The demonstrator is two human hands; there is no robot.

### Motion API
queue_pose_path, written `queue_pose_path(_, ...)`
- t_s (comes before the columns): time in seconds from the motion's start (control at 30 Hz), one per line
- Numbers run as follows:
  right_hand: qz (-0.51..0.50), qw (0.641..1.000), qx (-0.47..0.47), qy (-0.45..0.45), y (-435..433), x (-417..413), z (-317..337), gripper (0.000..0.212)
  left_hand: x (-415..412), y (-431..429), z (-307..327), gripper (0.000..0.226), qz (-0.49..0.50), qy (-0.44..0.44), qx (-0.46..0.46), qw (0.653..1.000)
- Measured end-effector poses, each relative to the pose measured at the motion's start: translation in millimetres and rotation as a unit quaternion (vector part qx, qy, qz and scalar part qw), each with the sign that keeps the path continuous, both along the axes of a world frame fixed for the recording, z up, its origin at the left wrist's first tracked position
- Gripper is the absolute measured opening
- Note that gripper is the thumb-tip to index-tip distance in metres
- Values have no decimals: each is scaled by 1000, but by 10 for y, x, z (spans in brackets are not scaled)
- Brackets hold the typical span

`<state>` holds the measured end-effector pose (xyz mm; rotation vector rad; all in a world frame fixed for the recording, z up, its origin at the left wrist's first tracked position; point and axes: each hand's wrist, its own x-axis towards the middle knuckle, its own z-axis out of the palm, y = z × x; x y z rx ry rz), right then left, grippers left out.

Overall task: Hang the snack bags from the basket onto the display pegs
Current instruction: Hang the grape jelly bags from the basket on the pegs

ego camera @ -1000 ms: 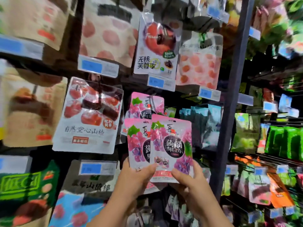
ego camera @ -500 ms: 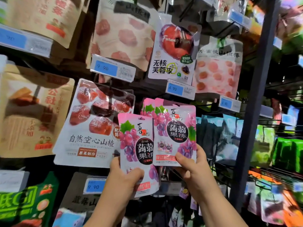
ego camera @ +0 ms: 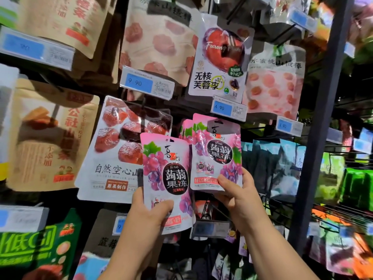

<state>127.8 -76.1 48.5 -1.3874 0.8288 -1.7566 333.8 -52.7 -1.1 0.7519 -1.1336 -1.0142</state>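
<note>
We see the display rack (ego camera: 321, 126) hung with snack packets. Before it, our left hand (ego camera: 150, 213) grips the lower pink grape bag (ego camera: 165, 178) at its bottom edge; our right hand (ego camera: 238, 193) pinches the upper pink grape bag (ego camera: 217, 152) just beneath a blue price tag (ego camera: 228, 108).

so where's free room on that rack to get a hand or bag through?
Little. One dark gap between the plum bag and the pink grape bag in the right hand. Another below that hand, by the lower price tag. Crowded left: the hawthorn bag tucks behind the left hand's grape bag.
</note>
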Motion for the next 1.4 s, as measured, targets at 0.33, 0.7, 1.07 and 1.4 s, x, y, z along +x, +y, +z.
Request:
queue_pose_path(0.33,-25,999,20,30,-255,-16,43,52,157,-20,33,31,40,-28,-3,999)
queue_pose_path(0.7,-287,942,39,170,-260,64,-97,101,325,-46,68,39,39,16,-14,999)
queue_pose_path(1.07,-89,973,-36,209,221,435,-206,29,-78,59,-23,46,-95,105,-17,990)
queue_pose_path(1.4,-98,979,-93,150,319,313,-138,67,-337,49,208,24,-91,50,-38,994)
